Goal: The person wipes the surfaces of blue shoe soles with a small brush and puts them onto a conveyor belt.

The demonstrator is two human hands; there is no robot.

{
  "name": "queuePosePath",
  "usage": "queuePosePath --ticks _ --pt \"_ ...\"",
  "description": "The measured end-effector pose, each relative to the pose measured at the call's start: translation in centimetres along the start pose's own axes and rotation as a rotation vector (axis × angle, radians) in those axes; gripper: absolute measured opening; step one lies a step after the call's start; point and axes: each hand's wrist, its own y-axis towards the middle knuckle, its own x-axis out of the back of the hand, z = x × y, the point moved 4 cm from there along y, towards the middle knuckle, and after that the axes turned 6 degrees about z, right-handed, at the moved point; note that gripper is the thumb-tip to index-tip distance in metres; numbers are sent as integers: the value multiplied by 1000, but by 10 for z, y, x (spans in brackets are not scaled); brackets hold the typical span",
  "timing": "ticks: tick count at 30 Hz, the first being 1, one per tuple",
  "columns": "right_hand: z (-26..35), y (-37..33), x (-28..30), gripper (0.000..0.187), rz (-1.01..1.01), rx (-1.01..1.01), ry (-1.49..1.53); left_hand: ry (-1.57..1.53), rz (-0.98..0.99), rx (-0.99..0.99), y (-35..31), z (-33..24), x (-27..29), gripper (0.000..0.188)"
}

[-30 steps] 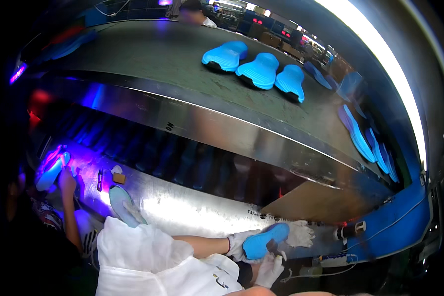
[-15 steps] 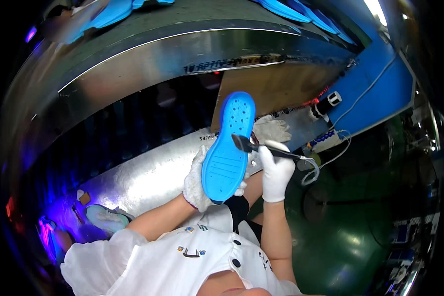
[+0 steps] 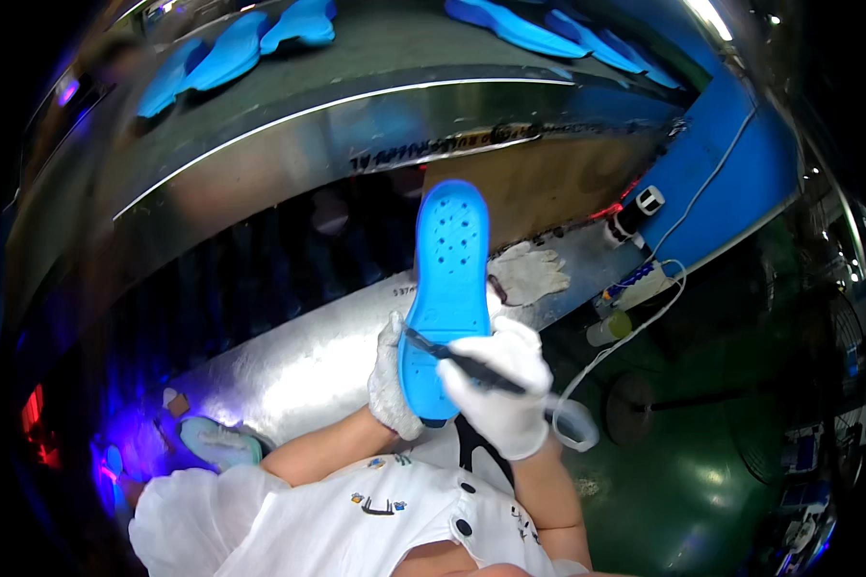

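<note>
A gloved left hand [image 3: 393, 385], fingers curled, grips a blue sole [image 3: 449, 284] by its lower side before a bench [image 3: 298, 380]; the right hand [image 3: 510, 389] is wrapped around a brush [image 3: 464, 363]. Probably light and springy, the sole is best held by its rim.

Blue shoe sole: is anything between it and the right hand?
The black tool, held in the right hand, reaches across the lower half of the blue shoe sole. Nothing else visible stands between them; I can't tell whether it touches.
</note>
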Motion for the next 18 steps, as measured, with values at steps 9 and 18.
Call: queuePosePath --ticks 9,18 --pt "-13 -5 -1 24 -118 -160 130 230 -198 26 -2 -5 4 70" --pt "-24 -9 -5 21 -102 -233 66 264 -314 14 5 -14 3 80"
